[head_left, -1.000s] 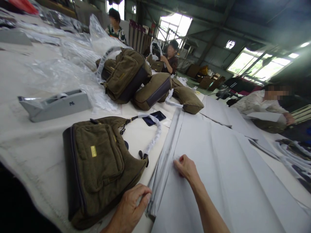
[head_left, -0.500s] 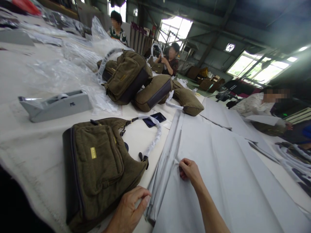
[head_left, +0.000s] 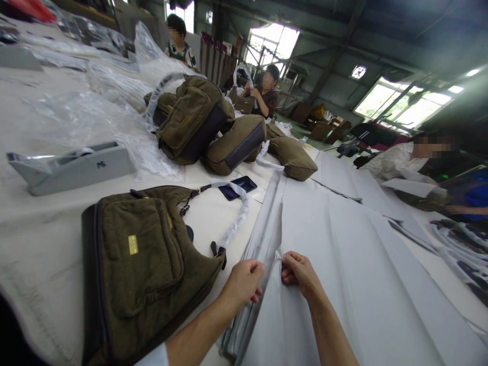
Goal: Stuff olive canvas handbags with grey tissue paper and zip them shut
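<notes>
My left hand (head_left: 244,280) and my right hand (head_left: 299,269) both pinch the left edge of the top grey paper sheet (head_left: 343,254) of a stack lying on the table. The sheet's edge is lifted slightly between them. An olive corduroy bag (head_left: 141,259) with a gold tag and a wrapped strap lies just left of my left hand.
A grey tape dispenser (head_left: 72,165) sits at the left. Several more olive bags (head_left: 213,127) are piled further back among clear plastic bags (head_left: 84,114). A dark phone (head_left: 237,186) lies by the strap. Three people work at the far and right sides of the table.
My left hand rose from the stack's near edge beside the bag and joined my right hand at the sheet's edge. My right hand closed into a pinch, lifting the paper.
</notes>
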{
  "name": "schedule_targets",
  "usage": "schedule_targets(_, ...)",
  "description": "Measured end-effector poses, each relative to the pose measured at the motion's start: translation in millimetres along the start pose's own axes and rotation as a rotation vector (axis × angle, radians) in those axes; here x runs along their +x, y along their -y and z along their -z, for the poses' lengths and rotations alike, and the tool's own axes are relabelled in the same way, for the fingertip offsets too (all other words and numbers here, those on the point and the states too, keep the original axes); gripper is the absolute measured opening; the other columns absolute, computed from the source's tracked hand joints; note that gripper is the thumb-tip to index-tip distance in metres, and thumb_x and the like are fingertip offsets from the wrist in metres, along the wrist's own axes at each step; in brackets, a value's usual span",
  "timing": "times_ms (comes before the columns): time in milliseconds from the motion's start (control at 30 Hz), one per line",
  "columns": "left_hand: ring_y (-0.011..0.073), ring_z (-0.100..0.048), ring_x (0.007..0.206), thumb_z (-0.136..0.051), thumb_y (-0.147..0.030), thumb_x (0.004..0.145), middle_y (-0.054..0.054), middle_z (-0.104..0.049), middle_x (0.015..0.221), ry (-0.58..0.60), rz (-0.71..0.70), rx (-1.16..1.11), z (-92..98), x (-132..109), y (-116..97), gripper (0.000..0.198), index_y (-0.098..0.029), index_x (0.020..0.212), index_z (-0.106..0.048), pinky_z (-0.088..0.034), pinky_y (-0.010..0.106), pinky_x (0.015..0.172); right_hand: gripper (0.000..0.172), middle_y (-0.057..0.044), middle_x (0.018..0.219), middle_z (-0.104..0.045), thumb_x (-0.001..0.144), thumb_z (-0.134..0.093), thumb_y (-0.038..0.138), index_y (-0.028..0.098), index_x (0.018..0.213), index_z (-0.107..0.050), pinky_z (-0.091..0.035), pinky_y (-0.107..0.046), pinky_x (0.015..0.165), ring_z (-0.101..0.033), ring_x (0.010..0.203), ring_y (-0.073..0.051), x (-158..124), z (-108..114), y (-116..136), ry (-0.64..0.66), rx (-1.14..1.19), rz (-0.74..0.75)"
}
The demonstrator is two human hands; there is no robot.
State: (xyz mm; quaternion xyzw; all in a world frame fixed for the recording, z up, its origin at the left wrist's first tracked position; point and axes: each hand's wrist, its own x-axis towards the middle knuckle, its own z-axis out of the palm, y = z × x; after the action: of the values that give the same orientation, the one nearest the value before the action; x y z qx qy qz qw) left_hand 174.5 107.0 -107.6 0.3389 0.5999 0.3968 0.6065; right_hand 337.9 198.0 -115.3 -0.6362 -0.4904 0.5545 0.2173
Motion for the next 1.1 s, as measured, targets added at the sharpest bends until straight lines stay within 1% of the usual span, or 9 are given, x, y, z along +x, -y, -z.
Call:
schedule_targets(133,0.0100,-0.040,0.029,-0.045,-0.030,0.085,-0.005,-0.042,0.037,0.036,0.074,0.015,-24.9,30,-9,0.025,-0.015,0.067,-0.053,-0.023,0.017,0.030,0.024,0.005,0.049,-0.051,0.057,-0.059,0.037,0.017,0.061,-0.047,-0.039,-0.016,0.035,-0.048,0.039,-0.007,-1,2,1,0.012,0.043,0.004)
schedule_targets(267,0.0065,-0.031,0.026,-0.050,-0.025,0.084,-0.007,-0.036,0.030,0.022,0.123,0.015,-31.8,36,-12,0.019,-0.014,0.069,-0.055,-0.014,0.016,0.031,0.023,0.005,0.051,-0.052,0.056,-0.060,0.035,0.017,0.063,-0.049,-0.040,-0.017,0.035,-0.050,0.040,-0.007,-1,4,0,0.020,0.092,0.002)
schedule_targets(600,0.0060,-0.031,0.027,-0.046,-0.027,0.087,-0.008,-0.040,0.036,0.112,0.218,0.011,-26.1,41,-14,0.019,-0.013,0.077,-0.054,-0.015,0.017,0.031,0.023,0.004,0.046,-0.052,0.055,-0.061,0.035,0.017,0.063,-0.049,-0.040,-0.018,0.036,-0.048,0.038,-0.008,-6,10,-1,-0.012,0.194,0.011)
schedule_targets(700,0.0061,-0.027,0.027,-0.047,-0.028,0.086,-0.009,-0.038,0.036,0.070,0.207,0.047,-26.4,40,-12,0.018,-0.014,0.078,-0.054,-0.015,0.018,0.032,0.023,0.004,0.046,-0.051,0.056,-0.060,0.035,0.018,0.062,-0.048,-0.039,-0.020,0.037,-0.046,0.038,-0.009,-6,13,-4,-0.032,0.213,0.023)
schedule_targets(800,0.0075,-0.031,0.031,-0.046,-0.023,0.084,-0.008,-0.035,0.038,-0.031,0.129,0.117,-23.2,36,-7,0.020,-0.015,0.067,-0.051,-0.019,0.019,0.035,0.021,0.007,0.046,-0.045,0.058,-0.059,0.034,0.018,0.060,-0.044,-0.036,-0.019,0.039,-0.042,0.040,-0.007,-11,25,-8,-0.115,0.244,0.075)
schedule_targets(900,0.0103,-0.049,0.053,-0.048,-0.011,0.077,-0.002,-0.049,0.056,-0.194,-0.047,0.192,-20.0,27,-8,0.013,-0.015,0.065,-0.052,-0.035,0.019,0.050,0.023,0.008,0.048,-0.039,0.060,-0.058,0.033,0.019,0.059,-0.040,-0.032,-0.018,0.042,-0.038,0.044,-0.006,-24,46,-11,-0.237,0.285,0.146)
schedule_targets(967,0.0120,-0.054,0.070,-0.051,-0.014,0.078,0.002,-0.058,0.079,-0.252,-0.175,0.204,-24.9,19,-15,0.008,-0.015,0.083,-0.057,-0.042,0.020,0.064,0.024,0.008,0.052,-0.041,0.061,-0.058,0.033,0.019,0.060,-0.040,-0.032,-0.019,0.044,-0.038,0.046,-0.007,-33,58,-11,-0.267,0.309,0.185)
schedule_targets(1033,0.0141,-0.057,0.080,-0.056,-0.030,0.080,0.008,-0.058,0.106,-0.146,-0.209,0.068,-38.3,13,-28,0.034,-0.015,0.111,-0.053,-0.046,0.023,0.069,0.022,0.006,0.058,-0.045,0.063,-0.057,0.032,0.019,0.061,-0.040,-0.032,-0.020,0.046,-0.038,0.049,-0.008,-41,62,-9,-0.247,0.325,0.274)
schedule_targets(1100,0.0180,-0.060,0.088,-0.063,-0.048,0.074,0.014,-0.053,0.121,0.057,-0.104,-0.149,-56.3,12,-40,0.062,-0.013,0.123,-0.046,-0.050,0.026,0.068,0.019,0.003,0.065,-0.050,0.065,-0.056,0.029,0.018,0.060,-0.040,-0.035,-0.021,0.052,-0.042,0.056,-0.010,-49,53,-4,-0.217,0.291,0.415)
